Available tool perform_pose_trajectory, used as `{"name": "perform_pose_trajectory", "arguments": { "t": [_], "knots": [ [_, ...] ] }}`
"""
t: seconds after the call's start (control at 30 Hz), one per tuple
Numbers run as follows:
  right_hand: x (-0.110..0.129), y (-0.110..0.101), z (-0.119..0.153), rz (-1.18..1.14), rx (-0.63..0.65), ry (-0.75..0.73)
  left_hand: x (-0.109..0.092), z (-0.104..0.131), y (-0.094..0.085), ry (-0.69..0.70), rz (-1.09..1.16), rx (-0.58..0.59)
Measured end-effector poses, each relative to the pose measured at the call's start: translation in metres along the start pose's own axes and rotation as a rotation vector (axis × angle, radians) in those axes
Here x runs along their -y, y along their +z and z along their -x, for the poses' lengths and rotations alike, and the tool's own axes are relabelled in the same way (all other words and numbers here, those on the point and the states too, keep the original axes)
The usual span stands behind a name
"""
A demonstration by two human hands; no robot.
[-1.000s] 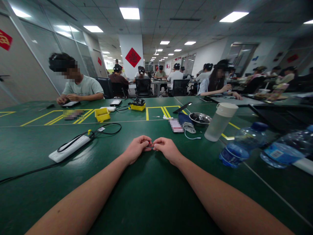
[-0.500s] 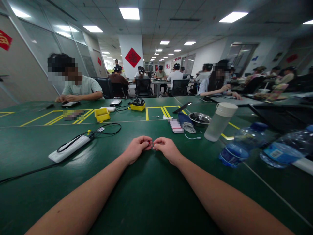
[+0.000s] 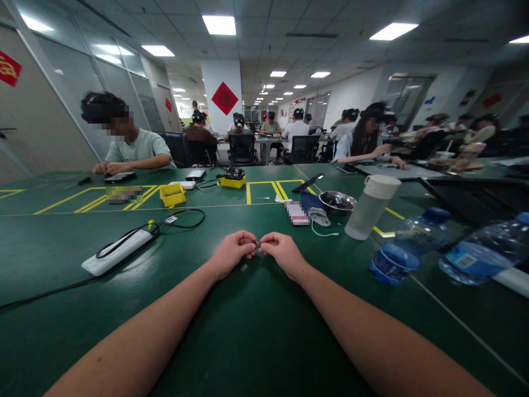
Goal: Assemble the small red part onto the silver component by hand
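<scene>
Over the green table (image 3: 256, 331), my left hand (image 3: 234, 252) is closed in a pinch on a small dark reddish object (image 3: 256, 243), too small to identify. Facing it from the right, my right hand (image 3: 283, 252) has thumb and fingertips pressed together near that same object. Whether anything is between the right fingertips cannot be made out. The two sets of fingertips are very close to each other, a little above the tabletop.
A white power strip (image 3: 119, 252) with a black cable lies left. Ahead are yellow trays (image 3: 172, 195), a pixelated phone (image 3: 297, 213) and a metal bowl (image 3: 336, 203). To the right are a frosted bottle (image 3: 370, 212) and two water bottles (image 3: 397, 256). People sit beyond.
The fingers of my left hand have shifted slightly around the small object, which now shows between the fingertips. My right hand has hardly moved.
</scene>
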State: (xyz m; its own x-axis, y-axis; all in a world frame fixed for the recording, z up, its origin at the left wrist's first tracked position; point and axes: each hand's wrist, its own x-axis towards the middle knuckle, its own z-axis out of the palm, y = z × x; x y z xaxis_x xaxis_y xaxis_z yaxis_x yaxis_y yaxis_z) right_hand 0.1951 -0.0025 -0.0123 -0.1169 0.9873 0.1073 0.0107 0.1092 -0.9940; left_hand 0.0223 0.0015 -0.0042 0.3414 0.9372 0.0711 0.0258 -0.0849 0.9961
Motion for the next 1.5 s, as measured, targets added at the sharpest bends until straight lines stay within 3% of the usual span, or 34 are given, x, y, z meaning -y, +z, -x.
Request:
{"name": "perform_pose_trajectory", "arguments": {
  "t": [0.47,1.23,1.5],
  "knots": [
    [0.0,0.0003,0.0011,-0.037,0.02,-0.005,-0.0058,0.0023,0.001,0.012,-0.038,-0.041],
    [0.0006,-0.0007,0.0023,0.005,0.089,-0.031,-0.0071,0.002,0.0016,-0.022,-0.019,0.02],
    [0.0006,-0.0004,0.0012,0.049,0.026,-0.024,-0.0037,0.0009,0.0003,-0.006,-0.074,-0.019]
  ]
}}
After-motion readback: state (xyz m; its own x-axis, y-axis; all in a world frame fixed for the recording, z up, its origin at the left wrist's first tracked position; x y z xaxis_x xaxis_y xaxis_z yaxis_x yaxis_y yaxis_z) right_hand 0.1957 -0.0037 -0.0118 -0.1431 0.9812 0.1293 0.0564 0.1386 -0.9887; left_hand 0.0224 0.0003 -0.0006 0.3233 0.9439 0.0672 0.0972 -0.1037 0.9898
